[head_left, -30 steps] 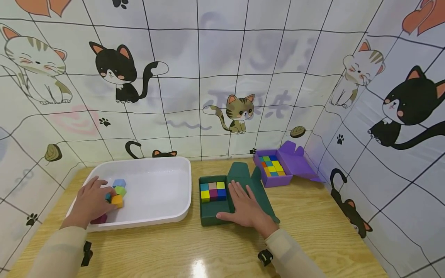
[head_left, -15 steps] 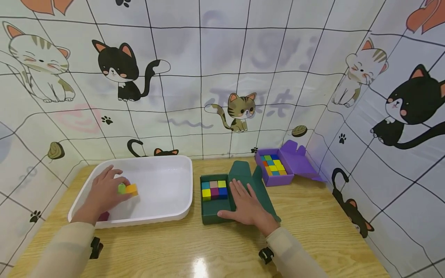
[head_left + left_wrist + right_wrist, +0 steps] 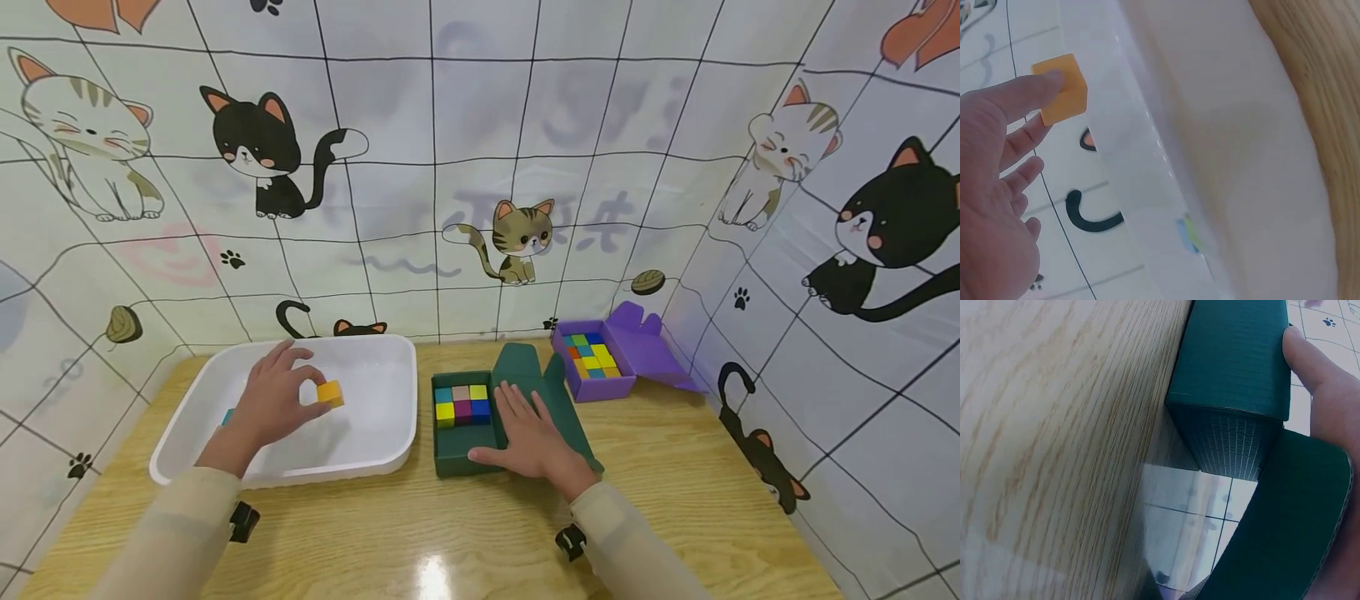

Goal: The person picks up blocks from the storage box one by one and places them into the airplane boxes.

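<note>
backdrop marks: faint mauve, letter-like strokes (image 3: pixel 600 221) are printed among the cats on the grid backdrop (image 3: pixel 390 187); too blurred to be read.
left hand: the orange cube (image 3: pixel 331 393) is pinched between thumb and fingertips by the left hand (image 3: pixel 273 402); the other fingers are loosely bent.
orange cube: held raised above the white tray, clear of its floor.
right hand: fingers are extended and laid flat on the green lid (image 3: pixel 567 421) by the right hand (image 3: pixel 531 442); the thumb is rested against the green box's edge; nothing is gripped.
white tray (image 3: pixel 378 421): a blue block (image 3: pixel 1184 237) and a green block (image 3: pixel 1194 233) are seen inside from the left wrist.
green box (image 3: pixel 465 465): six cubes (image 3: pixel 462 409) are set in two rows: teal, pink, yellow behind; yellow, magenta, blue in front.
purple box (image 3: pixel 606 389): multicoloured cubes (image 3: pixel 591 362) are packed inside; its purple lid (image 3: pixel 652 356) is folded back.
table (image 3: pixel 480 542): all three containers are stood on wood grain.
</note>
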Motion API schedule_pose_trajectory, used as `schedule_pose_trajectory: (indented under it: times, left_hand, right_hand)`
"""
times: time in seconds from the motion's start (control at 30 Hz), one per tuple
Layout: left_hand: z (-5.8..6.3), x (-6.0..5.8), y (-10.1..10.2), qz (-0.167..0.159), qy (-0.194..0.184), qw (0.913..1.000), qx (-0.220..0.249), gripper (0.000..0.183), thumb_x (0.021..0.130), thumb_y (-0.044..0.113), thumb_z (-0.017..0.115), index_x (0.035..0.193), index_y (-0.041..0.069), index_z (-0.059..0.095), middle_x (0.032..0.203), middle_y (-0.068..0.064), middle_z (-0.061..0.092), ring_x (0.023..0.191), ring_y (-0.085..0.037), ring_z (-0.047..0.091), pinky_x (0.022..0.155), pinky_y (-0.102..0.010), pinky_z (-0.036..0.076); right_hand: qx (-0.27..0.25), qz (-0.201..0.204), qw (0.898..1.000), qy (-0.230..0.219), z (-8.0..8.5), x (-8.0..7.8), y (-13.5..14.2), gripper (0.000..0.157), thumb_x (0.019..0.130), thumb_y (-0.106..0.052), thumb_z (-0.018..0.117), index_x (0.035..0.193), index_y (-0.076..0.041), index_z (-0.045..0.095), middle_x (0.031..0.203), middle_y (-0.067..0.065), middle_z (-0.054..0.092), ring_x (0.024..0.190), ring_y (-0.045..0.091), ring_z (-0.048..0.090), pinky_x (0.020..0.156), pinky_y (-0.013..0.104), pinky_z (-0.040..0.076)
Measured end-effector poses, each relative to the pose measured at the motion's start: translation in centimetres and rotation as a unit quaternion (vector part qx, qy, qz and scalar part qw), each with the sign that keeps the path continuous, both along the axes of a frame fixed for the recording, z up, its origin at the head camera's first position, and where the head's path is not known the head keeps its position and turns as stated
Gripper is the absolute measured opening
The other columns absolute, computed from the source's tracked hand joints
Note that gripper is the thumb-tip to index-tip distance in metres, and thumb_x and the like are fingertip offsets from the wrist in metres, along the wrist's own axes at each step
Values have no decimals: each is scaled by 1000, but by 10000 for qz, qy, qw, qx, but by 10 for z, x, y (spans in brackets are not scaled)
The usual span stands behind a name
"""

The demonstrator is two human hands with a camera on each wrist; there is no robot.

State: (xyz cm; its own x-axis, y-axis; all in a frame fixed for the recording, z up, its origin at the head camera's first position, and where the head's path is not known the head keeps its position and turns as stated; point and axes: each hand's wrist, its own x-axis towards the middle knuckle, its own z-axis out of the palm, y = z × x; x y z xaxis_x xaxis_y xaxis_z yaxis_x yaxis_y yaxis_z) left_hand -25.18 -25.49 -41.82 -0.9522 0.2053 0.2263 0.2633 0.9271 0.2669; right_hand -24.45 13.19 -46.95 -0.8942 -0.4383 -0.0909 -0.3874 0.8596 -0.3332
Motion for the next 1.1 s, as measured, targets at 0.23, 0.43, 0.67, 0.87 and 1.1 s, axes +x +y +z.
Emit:
schedule_pose_trajectory:
  times: [0.23, 0.43, 0.67, 0.87, 1.1]
  left_hand:
    - [5, -10, 43, -358, -13, 9992, 201, 25, 75, 30, 83, 92, 16, 71, 136, -17, 52, 146, -42, 20, 116, -65, 17]
    - [9, -19, 88, -800, 174, 9966, 59, 27, 74, 35, 83, 92, 20, 71, 137, -10, 53, 148, -35, 22, 118, -61, 21]
    - [14, -21, 129, -1108, 24, 9938, -33, 31, 75, 40, 81, 96, 19, 72, 139, -8, 53, 149, -32, 22, 119, -59, 22]
    - [2, -24, 144, -1219, -123, 9924, -57, 31, 76, 42, 80, 95, 18, 71, 139, -8, 52, 150, -31, 21, 120, -56, 21]
    - [-22, -22, 152, -1209, -344, 9915, -337, 30, 76, 43, 79, 92, 18, 71, 135, -8, 54, 147, -31, 26, 120, -54, 25]
  right_hand:
    - [8, -38, 10000, -39, 0, 0, 0, 108, 82, -76, 51, 157, -8, 12, 165, 11, 9, 154, 28, 7, 123, 56, 0]
    - [86, -70, 9999, -86, 0, -1, 0, 109, 82, -76, 50, 157, -9, 11, 166, 9, 7, 154, 27, 5, 124, 55, -1]
    - [20, -62, 9999, -92, 3, 1, -1, 108, 81, -76, 51, 157, -8, 14, 165, 11, 10, 154, 29, 7, 123, 57, 0]
    - [128, -57, 9999, -19, -1, -1, -1, 108, 82, -77, 49, 157, -9, 12, 165, 9, 8, 154, 27, 7, 124, 56, 0]
    - [76, -31, 9999, 65, -1, 0, 0, 108, 82, -77, 49, 156, -8, 14, 165, 10, 11, 154, 28, 9, 123, 57, 2]
